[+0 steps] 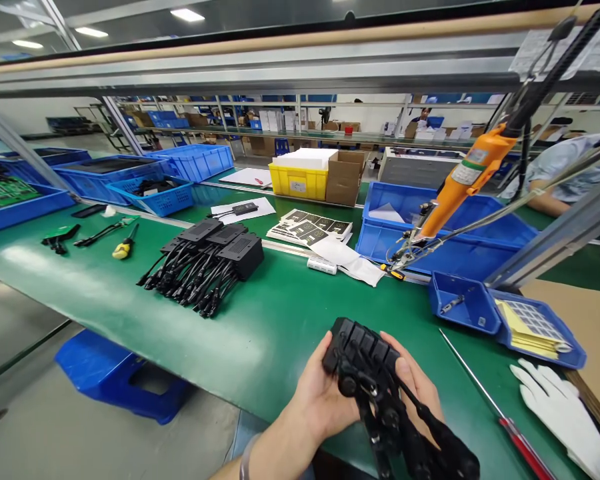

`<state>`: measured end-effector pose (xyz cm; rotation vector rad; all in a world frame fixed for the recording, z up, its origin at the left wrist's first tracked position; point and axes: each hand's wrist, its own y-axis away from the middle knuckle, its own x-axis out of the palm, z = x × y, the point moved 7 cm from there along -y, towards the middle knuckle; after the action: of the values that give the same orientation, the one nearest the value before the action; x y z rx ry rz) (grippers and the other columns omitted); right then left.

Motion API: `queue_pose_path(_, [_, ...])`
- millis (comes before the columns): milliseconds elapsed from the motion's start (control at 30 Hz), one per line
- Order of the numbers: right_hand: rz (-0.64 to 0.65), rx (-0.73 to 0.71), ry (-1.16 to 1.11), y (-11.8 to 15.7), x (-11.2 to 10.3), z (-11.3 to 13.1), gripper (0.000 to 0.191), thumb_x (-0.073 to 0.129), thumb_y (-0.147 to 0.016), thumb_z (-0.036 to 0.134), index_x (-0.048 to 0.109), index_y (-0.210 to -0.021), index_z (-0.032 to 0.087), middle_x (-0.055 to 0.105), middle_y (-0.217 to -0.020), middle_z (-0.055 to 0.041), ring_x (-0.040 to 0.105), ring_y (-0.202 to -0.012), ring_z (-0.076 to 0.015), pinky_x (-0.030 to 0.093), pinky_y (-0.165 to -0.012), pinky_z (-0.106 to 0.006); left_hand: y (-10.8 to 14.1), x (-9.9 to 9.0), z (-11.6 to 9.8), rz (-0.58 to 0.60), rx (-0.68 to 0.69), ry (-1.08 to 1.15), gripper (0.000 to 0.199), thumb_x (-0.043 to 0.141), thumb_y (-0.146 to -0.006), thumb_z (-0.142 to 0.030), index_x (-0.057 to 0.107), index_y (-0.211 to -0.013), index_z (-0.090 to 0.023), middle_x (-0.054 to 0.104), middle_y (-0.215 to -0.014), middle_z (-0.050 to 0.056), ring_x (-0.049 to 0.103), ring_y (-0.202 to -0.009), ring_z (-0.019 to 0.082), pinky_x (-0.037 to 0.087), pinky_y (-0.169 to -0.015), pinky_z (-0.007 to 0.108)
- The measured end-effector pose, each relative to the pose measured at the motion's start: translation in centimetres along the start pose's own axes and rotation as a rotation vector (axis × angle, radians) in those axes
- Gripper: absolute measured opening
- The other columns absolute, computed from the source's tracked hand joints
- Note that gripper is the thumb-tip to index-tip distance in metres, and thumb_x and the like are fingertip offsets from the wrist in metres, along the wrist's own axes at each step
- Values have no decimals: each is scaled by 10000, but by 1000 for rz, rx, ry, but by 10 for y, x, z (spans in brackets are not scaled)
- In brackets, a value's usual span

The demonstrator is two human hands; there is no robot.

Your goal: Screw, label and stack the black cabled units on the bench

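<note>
Between my two hands, over the near edge of the green bench, is a bundle of black box-shaped electronic units with cables. My left hand grips its left side, and my right hand wraps round the right side. The cables and thick black connectors hang toward me and hide part of both palms. Farther left on the bench, a stack of similar black units lies with its cables pointing toward me.
An orange electric screwdriver hangs at the right. Beneath it are blue bins and small blue trays. A red-handled long screwdriver and white glove lie at right. Printed label sheets lie mid-bench. Another person sits opposite.
</note>
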<state>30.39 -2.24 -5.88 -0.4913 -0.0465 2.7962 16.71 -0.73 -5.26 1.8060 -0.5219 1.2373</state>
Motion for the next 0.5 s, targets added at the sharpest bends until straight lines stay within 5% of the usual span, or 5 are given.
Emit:
queue_pose_path(133, [35, 127, -4, 5, 0, 0, 732, 406, -903, 688, 588, -1377, 161, 584, -1410, -124, 525, -1328, -296, 410, -1112, -448, -4, -10, -4, -180, -13, 159, 477, 492, -957, -494, 698, -977, -64, 756, -915, 150, 690, -1038, 307, 462, -1007, 451])
queue_pose_path(267, [-41, 183, -2, 10, 2, -6, 800, 446, -860, 718, 516, -1441, 174, 525, -1467, -105, 471, -1375, -301, 415, -1108, -457, -11, -18, -24, -197, 281, -20, 286, 718, -841, -288, 709, -1006, -55, 761, -980, 149, 694, -1041, 290, 482, -1006, 385])
queue_pose_path(367, [-78, 189, -18, 13, 5, -18, 821, 474, -844, 714, 480, -1469, 181, 505, -1487, -98, 463, -1382, -298, 438, -1089, -435, -12, -26, -33, -245, 442, -158, 386, 883, -673, -319, 725, -935, -83, 766, -963, 144, 700, -1019, 305, 512, -974, 379])
queue_pose_path(500, [-46, 194, -10, 14, 10, -31, 805, 444, -869, 692, 461, -1481, 169, 533, -1466, -109, 538, -1313, -295, 513, -996, -396, -14, -32, -33, -273, 458, -230, 552, 947, -558, -387, 729, -973, -93, 766, -964, 145, 704, -1008, 313, 535, -940, 378])
